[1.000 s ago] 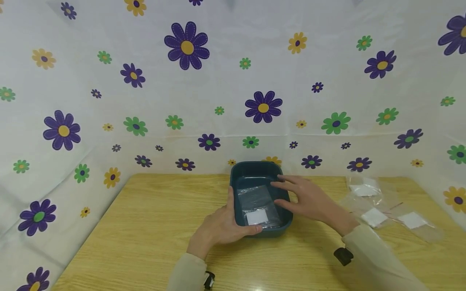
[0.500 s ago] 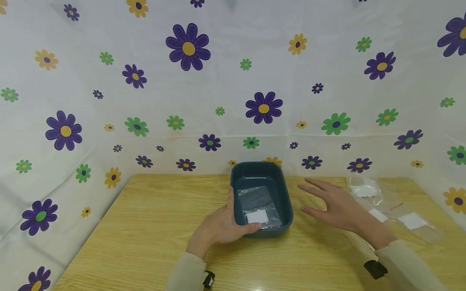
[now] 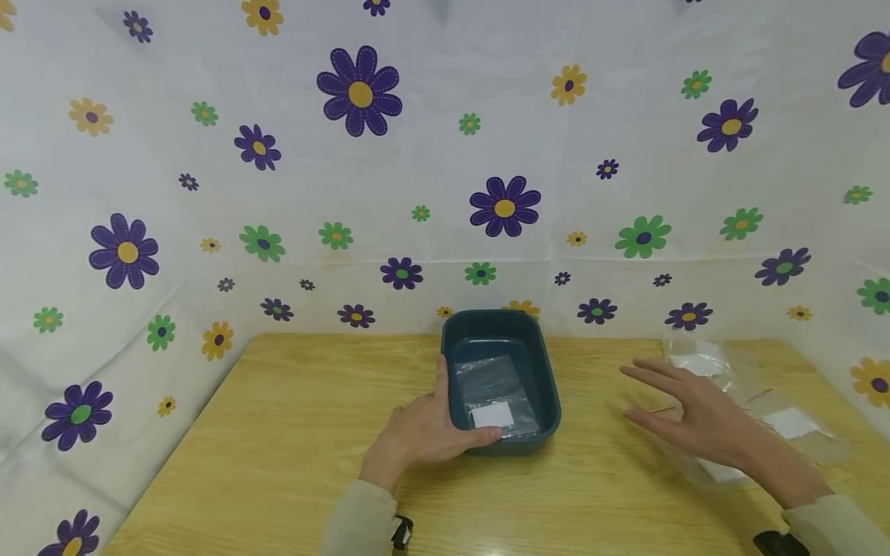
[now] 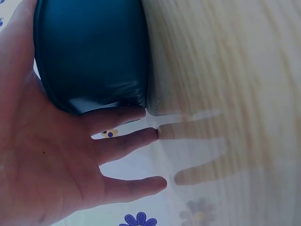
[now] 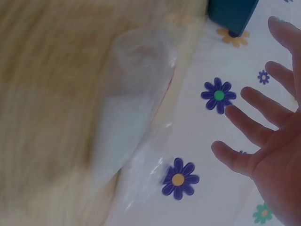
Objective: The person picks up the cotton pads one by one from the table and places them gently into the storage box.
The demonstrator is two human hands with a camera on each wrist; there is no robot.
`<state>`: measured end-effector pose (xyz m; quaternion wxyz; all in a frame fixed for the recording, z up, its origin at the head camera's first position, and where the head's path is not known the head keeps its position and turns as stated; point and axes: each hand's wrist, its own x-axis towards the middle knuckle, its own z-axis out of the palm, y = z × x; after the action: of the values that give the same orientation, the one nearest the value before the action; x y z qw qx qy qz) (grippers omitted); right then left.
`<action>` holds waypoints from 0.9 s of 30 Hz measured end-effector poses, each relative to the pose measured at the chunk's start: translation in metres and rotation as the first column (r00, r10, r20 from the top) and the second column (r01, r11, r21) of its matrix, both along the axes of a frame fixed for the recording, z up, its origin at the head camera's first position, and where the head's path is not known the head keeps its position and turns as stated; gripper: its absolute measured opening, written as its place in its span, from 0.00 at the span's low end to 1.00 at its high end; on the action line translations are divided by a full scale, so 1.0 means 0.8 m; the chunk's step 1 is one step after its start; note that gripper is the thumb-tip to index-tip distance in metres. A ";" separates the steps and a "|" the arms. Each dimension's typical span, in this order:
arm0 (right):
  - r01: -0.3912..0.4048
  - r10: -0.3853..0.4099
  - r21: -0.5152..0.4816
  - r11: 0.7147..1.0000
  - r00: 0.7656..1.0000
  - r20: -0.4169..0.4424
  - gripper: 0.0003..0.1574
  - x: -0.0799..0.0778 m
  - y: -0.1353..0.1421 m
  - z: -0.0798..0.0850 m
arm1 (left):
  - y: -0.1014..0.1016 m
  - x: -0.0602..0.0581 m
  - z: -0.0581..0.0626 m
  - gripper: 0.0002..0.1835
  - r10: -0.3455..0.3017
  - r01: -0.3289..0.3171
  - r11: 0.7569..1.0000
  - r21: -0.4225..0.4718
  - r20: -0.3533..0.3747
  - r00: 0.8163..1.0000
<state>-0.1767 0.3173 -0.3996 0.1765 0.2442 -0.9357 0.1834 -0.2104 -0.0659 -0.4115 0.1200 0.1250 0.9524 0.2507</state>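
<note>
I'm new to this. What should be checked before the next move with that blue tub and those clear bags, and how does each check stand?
1. Tub upright on the table: ok.
2. Left hand touching the tub: ok.
3. Clear bag lying inside the tub: ok.
4. Right hand holding nothing: ok.
5. Bags on the table all in full view: not ok; the right hand hides part in the head view.
6. Bags sealed: cannot tell.

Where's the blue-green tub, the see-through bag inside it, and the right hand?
Tub (image 3: 490, 326): head view, far inside wall.
See-through bag (image 3: 490, 382): head view, clear upper part.
Right hand (image 3: 702, 413): head view, middle of the hand.
</note>
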 end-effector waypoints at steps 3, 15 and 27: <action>0.034 -0.034 0.000 0.999 0.999 0.027 0.37 0.008 0.013 -0.005 | 0.000 0.000 0.000 0.74 -0.001 0.001 1.000 0.004 0.002 1.000; 0.089 -0.089 0.009 0.996 0.996 0.007 0.40 0.024 0.059 -0.025 | -0.001 -0.001 0.000 0.74 -0.004 0.003 1.000 0.021 0.009 1.000; 0.168 -0.165 -0.039 0.985 0.984 0.065 0.34 0.023 0.098 -0.037 | -0.001 0.000 0.000 0.74 0.002 -0.002 1.000 0.028 0.014 1.000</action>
<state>-0.1581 0.3959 -0.4295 0.1680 0.1555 -0.9535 0.1963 -0.2105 -0.0664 -0.4115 0.1245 0.1240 0.9481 0.2650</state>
